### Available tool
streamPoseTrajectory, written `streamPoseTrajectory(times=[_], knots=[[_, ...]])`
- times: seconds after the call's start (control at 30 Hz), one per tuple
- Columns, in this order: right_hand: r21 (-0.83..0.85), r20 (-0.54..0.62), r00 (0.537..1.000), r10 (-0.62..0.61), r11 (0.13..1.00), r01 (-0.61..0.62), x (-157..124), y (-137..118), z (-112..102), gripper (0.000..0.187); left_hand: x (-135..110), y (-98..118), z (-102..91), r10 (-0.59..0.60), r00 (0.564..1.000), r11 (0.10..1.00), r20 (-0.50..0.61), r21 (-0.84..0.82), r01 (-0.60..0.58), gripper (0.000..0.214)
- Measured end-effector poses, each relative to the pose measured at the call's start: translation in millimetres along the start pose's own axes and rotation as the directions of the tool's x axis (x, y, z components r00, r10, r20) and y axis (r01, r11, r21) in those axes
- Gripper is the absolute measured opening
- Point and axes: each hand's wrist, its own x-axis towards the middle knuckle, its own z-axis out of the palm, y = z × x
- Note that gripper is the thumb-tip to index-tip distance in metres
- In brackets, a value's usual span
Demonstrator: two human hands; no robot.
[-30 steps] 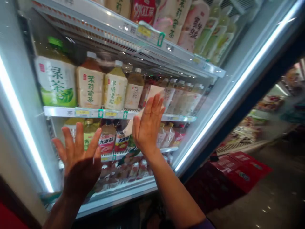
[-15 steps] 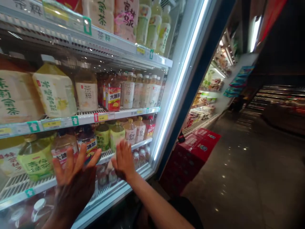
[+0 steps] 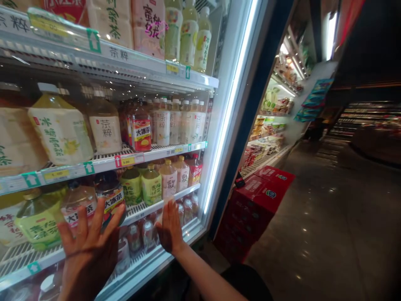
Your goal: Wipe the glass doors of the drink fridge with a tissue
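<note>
In the lower left, my left hand [image 3: 90, 246] is open with its fingers spread, in front of the lower shelf of a drinks fridge [image 3: 232, 121]. Behind its fingertips stand large tea bottles, among them a dark-capped iced tea bottle [image 3: 109, 194] and a green-labelled bottle [image 3: 40, 223]. My right hand [image 3: 171, 230] is also open, fingers straight and close together, palm towards the fridge, near a gold-capped bottle [image 3: 169, 179]. Neither hand holds anything. Small light specks look like reflections on glass; whether the palms touch it I cannot tell.
Shelves above hold more bottles, including a red-labelled iced tea [image 3: 141, 131] and a yellow-green bottle [image 3: 59, 127]. Red cartons [image 3: 260, 196] are stacked right of the fridge. Beyond them is a lit produce display [image 3: 266, 144] beside a shiny floor [image 3: 316, 225].
The view has shifted a little, so the shelves and bottles sit further left. My right hand appears slightly lower and further right. Both hands stay open.
</note>
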Motion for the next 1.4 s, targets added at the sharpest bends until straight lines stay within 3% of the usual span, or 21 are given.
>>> streamPoseTrajectory(times=[0.07,0.2,0.27,0.33,0.43,0.5,0.57,0.63,0.8,0.87,0.9,0.97,1.1,1.17,1.2,1.27,1.4], knots=[[0.015,-0.029,0.999,0.022,1.000,-0.022,41,10,-4,0.077,0,-3,-3.0,0.023,1.000,0.998,0.000,0.056,-0.023,0.088],[0.030,-0.073,0.996,0.054,0.998,-0.052,181,31,-21,0.077,6,-8,-12.1,-0.004,1.000,0.995,-0.029,0.100,0.007,0.090],[0.005,-0.097,0.994,0.055,0.998,-0.055,220,26,-27,0.078,9,-12,-16.0,-0.027,0.998,0.994,-0.061,0.104,0.033,0.091],[-0.011,-0.102,0.993,0.067,0.998,-0.068,213,9,-27,0.079,10,-17,-19.1,-0.038,0.995,0.993,-0.095,0.108,0.049,0.092],[-0.001,-0.046,0.999,0.013,1.000,-0.013,134,-26,-14,0.083,9,-26,-23.7,-0.058,0.991,0.990,-0.122,0.118,0.073,0.092],[0.019,-0.024,0.987,-0.160,0.987,0.160,77,-44,-4,0.084,8,-33,-27.7,-0.079,0.988,0.987,-0.134,0.132,0.097,0.092],[0.037,-0.024,0.964,-0.265,0.963,0.266,54,-52,2,0.083,7,-39,-32.7,-0.101,0.984,0.980,-0.150,0.156,0.124,0.092],[0.048,-0.024,0.956,-0.294,0.954,0.294,81,-54,0,0.083,8,-45,-39.2,-0.120,0.978,0.973,-0.170,0.174,0.149,0.093],[0.006,-0.107,0.972,-0.209,0.978,0.211,272,-81,-34,0.082,10,-60,-60.4,-0.186,0.954,0.969,-0.236,0.118,0.218,0.091],[-0.012,-0.132,0.972,-0.192,0.981,0.192,320,-106,-45,0.078,10,-66,-68.7,-0.211,0.934,0.965,-0.290,0.089,0.246,0.090],[-0.012,-0.134,0.973,-0.189,0.982,0.189,328,-119,-47,0.078,10,-69,-72.5,-0.223,0.923,0.963,-0.312,0.078,0.259,0.089],[0.004,-0.117,0.968,-0.221,0.975,0.223,308,-143,-44,0.079,7,-76,-79.9,-0.249,0.908,0.956,-0.337,0.066,0.287,0.089],[0.021,-0.054,0.884,-0.465,0.884,0.466,207,-168,-23,0.080,-3,-90,-97.3,-0.311,0.889,0.934,-0.335,0.067,0.352,0.088],[0.014,-0.034,0.840,-0.542,0.840,0.543,184,-173,-17,0.078,-8,-95,-107.0,-0.328,0.880,0.924,-0.343,0.076,0.375,0.086],[0.010,-0.029,0.826,-0.562,0.827,0.563,188,-175,-17,0.078,-10,-96,-111.3,-0.329,0.877,0.922,-0.350,0.082,0.378,0.086],[0.001,-0.027,0.822,-0.568,0.823,0.569,225,-186,-25,0.077,-13,-95,-117.2,-0.323,0.876,0.922,-0.359,0.087,0.376,0.085],[-0.030,-0.041,0.877,-0.478,0.878,0.477,346,-226,-56,0.076,-17,-93,-115.9,-0.322,0.878,0.926,-0.355,0.074,0.370,0.082]])
